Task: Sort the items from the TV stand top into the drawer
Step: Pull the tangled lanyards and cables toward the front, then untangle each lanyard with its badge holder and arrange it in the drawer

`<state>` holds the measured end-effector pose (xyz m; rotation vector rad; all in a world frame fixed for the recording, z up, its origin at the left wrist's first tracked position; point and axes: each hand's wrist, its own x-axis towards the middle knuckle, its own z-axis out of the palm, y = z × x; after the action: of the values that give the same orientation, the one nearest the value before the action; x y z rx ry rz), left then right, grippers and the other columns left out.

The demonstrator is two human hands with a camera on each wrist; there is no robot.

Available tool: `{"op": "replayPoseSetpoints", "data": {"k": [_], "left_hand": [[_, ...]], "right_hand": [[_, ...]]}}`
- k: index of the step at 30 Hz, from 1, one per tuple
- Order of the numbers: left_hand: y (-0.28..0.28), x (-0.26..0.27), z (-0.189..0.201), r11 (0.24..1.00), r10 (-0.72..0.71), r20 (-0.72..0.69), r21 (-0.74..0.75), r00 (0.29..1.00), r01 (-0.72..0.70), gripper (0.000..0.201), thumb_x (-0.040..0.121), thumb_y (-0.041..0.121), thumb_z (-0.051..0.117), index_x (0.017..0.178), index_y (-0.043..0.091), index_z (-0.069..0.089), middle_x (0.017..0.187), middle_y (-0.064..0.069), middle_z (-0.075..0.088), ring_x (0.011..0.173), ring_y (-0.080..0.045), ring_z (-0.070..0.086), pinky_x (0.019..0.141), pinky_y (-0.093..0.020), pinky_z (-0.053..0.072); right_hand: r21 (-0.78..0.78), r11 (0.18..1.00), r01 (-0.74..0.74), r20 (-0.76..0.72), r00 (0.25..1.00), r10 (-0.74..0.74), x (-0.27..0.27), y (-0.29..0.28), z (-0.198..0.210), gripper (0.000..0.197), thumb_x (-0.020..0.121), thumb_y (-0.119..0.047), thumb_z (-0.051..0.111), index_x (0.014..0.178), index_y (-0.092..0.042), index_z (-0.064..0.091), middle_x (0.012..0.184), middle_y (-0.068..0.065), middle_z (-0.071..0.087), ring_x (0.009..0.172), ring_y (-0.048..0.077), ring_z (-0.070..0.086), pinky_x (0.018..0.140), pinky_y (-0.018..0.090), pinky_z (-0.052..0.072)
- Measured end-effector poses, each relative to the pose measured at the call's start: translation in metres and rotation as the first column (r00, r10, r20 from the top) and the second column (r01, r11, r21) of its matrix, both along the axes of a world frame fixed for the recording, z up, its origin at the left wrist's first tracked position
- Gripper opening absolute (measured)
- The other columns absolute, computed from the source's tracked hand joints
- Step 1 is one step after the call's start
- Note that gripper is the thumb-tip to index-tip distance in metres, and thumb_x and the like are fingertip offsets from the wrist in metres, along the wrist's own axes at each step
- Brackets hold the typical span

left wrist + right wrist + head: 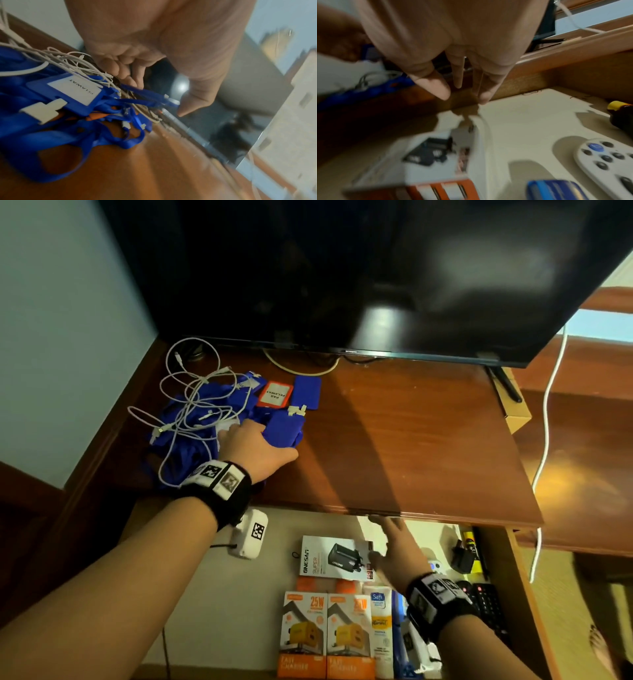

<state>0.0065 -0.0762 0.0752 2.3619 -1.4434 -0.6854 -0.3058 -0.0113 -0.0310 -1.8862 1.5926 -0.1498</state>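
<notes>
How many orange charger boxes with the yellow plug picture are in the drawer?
2. One orange charger box sits at the drawer's near edge, the second box right beside it. More may be hidden out of frame.

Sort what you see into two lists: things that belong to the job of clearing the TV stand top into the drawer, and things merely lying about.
Belonging to the job:
- blue lanyards and badge holders, under the left hand
- white cables
- red badge holder
- drawer, with the right hand over it

Lying about:
- TV
- white cord hanging at the right
- cardboard box
</notes>
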Motion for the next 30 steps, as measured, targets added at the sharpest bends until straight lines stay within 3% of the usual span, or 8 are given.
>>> {"op": "replayPoseSetpoints", "data": {"k": [6, 8, 11, 16, 19, 22, 25, 30], "left_hand": [[0.043, 0.014, 0.035, 0.990, -0.040, -0.688, -0.126, 0.724, -0.065, 0.084, 0.042, 0.051, 0.079, 0.119, 0.020, 0.068, 0.106, 0.002, 0.073, 0.093, -0.011, 0.071, 0.079, -0.022, 0.053], [0.053, 0.016, 0.047, 0.991, -0.098, -0.829, -0.132, 0.551, -0.022, 0.073, 0.047, 0.041, 0.080, 0.114, 0.012, 0.071, 0.098, 0.000, 0.075, 0.086, -0.012, 0.068, 0.078, -0.022, 0.050], [0.064, 0.022, 0.061, 0.990, -0.136, -0.940, -0.119, 0.312, 0.070, 0.072, 0.063, 0.025, 0.076, 0.128, -0.003, 0.065, 0.124, -0.035, 0.062, 0.114, -0.044, 0.058, 0.109, -0.056, 0.040], [0.081, 0.018, 0.082, 0.968, -0.187, -0.980, -0.172, 0.071, 0.184, 0.063, 0.068, 0.018, 0.070, 0.128, 0.000, 0.068, 0.119, -0.023, 0.066, 0.113, -0.032, 0.065, 0.100, -0.035, 0.055], [0.090, 0.012, 0.087, 0.966, -0.186, -0.983, -0.185, -0.012, 0.178, 0.060, 0.074, 0.013, 0.065, 0.133, 0.000, 0.064, 0.124, -0.024, 0.066, 0.116, -0.032, 0.065, 0.099, -0.037, 0.056], [0.099, 0.000, 0.093, 0.978, -0.173, -0.984, -0.168, 0.036, 0.122, 0.066, 0.076, 0.006, 0.070, 0.140, -0.005, 0.056, 0.138, -0.032, 0.058, 0.129, -0.043, 0.058, 0.109, -0.048, 0.050], [0.109, -0.008, 0.087, 0.993, -0.110, -0.973, -0.116, 0.201, -0.017, 0.046, 0.084, -0.008, 0.069, 0.130, -0.006, 0.062, 0.129, -0.029, 0.066, 0.122, -0.038, 0.066, 0.102, -0.045, 0.056], [0.131, -0.008, 0.069, 0.981, -0.100, -0.779, -0.183, 0.618, -0.072, 0.032, 0.092, -0.002, 0.068, 0.118, 0.016, 0.074, 0.111, -0.007, 0.077, 0.112, -0.026, 0.070, 0.086, -0.027, 0.054]], "right_hand": [[-0.186, 0.974, 0.132, 0.352, 0.934, -0.059, 0.036, 0.000, 0.081, 0.004, 0.095, -0.027, 0.071, 0.093, -0.030, 0.073, 0.078, -0.023, 0.071, 0.072, 0.000, 0.066, 0.065, 0.017, 0.050], [-0.130, 0.987, 0.100, 0.467, 0.884, -0.028, 0.060, -0.004, 0.113, 0.009, 0.096, -0.040, 0.067, 0.093, -0.033, 0.073, 0.080, -0.026, 0.072, 0.075, -0.003, 0.068, 0.067, 0.013, 0.049], [-0.071, 0.995, 0.067, 0.592, 0.806, -0.012, 0.094, -0.012, 0.145, 0.029, 0.095, -0.060, 0.056, 0.100, -0.036, 0.072, 0.093, -0.019, 0.076, 0.086, 0.000, 0.070, 0.079, 0.027, 0.056], [0.053, 0.998, 0.019, 0.720, 0.692, -0.051, 0.126, -0.026, 0.174, 0.060, 0.084, -0.077, 0.046, 0.108, -0.029, 0.071, 0.103, -0.008, 0.074, 0.097, 0.010, 0.068, 0.084, 0.038, 0.055], [0.149, 0.988, -0.038, 0.756, 0.648, -0.089, 0.129, -0.032, 0.189, 0.058, 0.081, -0.070, 0.059, 0.109, -0.021, 0.072, 0.104, 0.000, 0.076, 0.096, 0.015, 0.069, 0.083, 0.037, 0.053], [0.128, 0.985, -0.115, 0.748, 0.664, -0.020, 0.125, -0.039, 0.198, 0.036, 0.090, -0.045, 0.072, 0.102, -0.011, 0.071, 0.104, 0.009, 0.077, 0.092, 0.023, 0.072, 0.084, 0.036, 0.057], [0.067, 0.984, -0.167, 0.703, 0.708, 0.072, 0.119, -0.042, 0.205, 0.020, 0.094, -0.031, 0.074, 0.098, -0.013, 0.067, 0.100, 0.007, 0.077, 0.090, 0.021, 0.075, 0.078, 0.035, 0.063], [-0.128, 0.984, -0.123, 0.611, 0.772, 0.176, 0.105, -0.039, 0.214, 0.017, 0.098, -0.036, 0.066, 0.100, -0.020, 0.060, 0.098, 0.000, 0.075, 0.084, 0.009, 0.074, 0.075, 0.037, 0.064]]}}
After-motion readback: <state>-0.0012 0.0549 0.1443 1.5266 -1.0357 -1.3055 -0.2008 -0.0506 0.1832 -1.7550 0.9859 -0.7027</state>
